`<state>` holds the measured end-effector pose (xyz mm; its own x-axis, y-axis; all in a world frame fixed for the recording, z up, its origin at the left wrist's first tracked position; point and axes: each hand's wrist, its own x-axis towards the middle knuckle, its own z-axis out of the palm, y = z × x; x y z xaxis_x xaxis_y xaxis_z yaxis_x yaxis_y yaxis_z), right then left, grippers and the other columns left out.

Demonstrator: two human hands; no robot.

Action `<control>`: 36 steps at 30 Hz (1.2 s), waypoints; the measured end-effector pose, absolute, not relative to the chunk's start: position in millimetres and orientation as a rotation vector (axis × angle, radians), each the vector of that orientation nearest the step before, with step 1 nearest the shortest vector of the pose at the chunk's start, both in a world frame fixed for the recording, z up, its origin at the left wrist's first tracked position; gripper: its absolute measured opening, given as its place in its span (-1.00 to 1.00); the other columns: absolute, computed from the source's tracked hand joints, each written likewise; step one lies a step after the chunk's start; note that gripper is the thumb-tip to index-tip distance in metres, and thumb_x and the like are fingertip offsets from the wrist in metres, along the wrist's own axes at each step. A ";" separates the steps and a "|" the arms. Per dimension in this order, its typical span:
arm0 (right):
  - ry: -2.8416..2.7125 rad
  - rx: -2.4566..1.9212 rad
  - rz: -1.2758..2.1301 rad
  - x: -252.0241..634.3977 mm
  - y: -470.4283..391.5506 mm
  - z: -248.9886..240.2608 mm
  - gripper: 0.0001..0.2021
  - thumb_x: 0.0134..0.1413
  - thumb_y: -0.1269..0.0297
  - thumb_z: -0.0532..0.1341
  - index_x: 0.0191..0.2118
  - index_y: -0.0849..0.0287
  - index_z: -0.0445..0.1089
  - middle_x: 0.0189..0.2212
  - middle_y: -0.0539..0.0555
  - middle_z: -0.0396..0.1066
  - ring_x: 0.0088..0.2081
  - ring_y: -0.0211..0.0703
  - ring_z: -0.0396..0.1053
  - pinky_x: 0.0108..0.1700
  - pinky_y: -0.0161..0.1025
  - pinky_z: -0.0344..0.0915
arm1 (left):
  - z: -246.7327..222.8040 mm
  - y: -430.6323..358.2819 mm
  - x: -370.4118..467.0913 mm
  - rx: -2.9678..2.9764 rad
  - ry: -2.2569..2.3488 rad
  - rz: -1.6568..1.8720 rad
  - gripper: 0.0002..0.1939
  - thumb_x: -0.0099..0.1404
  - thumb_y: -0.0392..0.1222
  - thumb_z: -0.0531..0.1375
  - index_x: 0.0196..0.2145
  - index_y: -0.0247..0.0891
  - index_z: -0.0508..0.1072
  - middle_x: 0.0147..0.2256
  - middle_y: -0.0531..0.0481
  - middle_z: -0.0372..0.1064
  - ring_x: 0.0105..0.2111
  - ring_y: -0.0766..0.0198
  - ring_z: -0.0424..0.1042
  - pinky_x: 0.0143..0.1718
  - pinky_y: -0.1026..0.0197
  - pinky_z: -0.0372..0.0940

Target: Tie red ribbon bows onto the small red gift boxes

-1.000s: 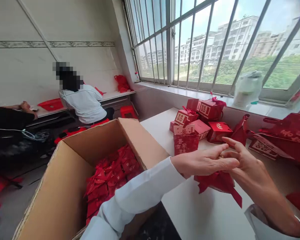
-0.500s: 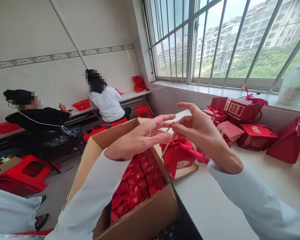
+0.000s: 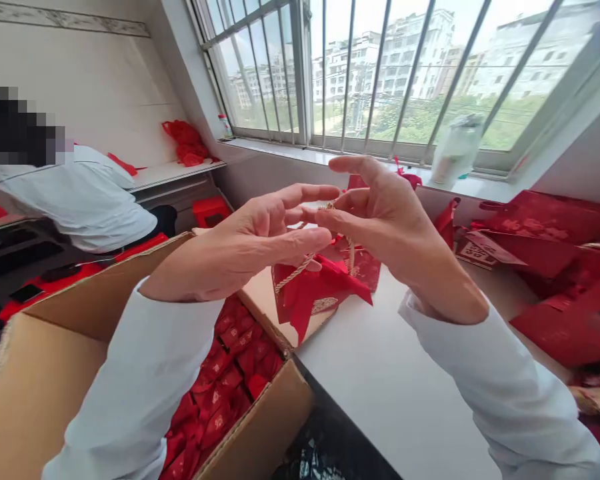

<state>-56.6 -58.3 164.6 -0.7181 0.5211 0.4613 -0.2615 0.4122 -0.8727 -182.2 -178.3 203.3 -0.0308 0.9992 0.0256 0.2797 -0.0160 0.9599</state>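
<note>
My left hand [image 3: 250, 233] and my right hand [image 3: 387, 213] meet over a red gift box [image 3: 367, 267] on the white table. Both pinch a twisted beige cord [image 3: 294, 275] near a small knot between the fingertips; the cord runs down to the gift box as its handle. The left hand's upper fingers reach out straight, while its thumb lies along the cord. A raised index finger shows on my right hand, with the thumb pressed at the knot. A red ribbon [image 3: 305, 300] hangs over the box's front, partly covering a round gold emblem.
An open cardboard box [image 3: 267, 417] full of small red packages [image 3: 230, 380] stands to the left. More red gift boxes [image 3: 575, 293] lie along the right. A plastic bag [image 3: 457, 150] rests on the windowsill. A person in a white shirt [image 3: 75, 200] sits at the far left.
The view has swung to the right, bringing more red boxes into sight and taking the person in black out of it. Both hands stay at the cord, fingertips close together.
</note>
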 end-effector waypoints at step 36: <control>-1.594 -1.662 0.591 153.5 -89.3 -68.2 -0.47 -0.02 0.37 0.04 0.15 0.15 0.14 -0.07 0.17 0.32 -0.17 -0.04 0.39 -0.17 -0.11 0.36 | 24.7 5.3 -77.3 2.368 0.996 0.043 0.14 -0.09 -0.23 0.36 0.29 -0.05 -0.26 0.19 -0.23 -0.06 -0.06 0.05 0.35 -0.07 0.11 0.21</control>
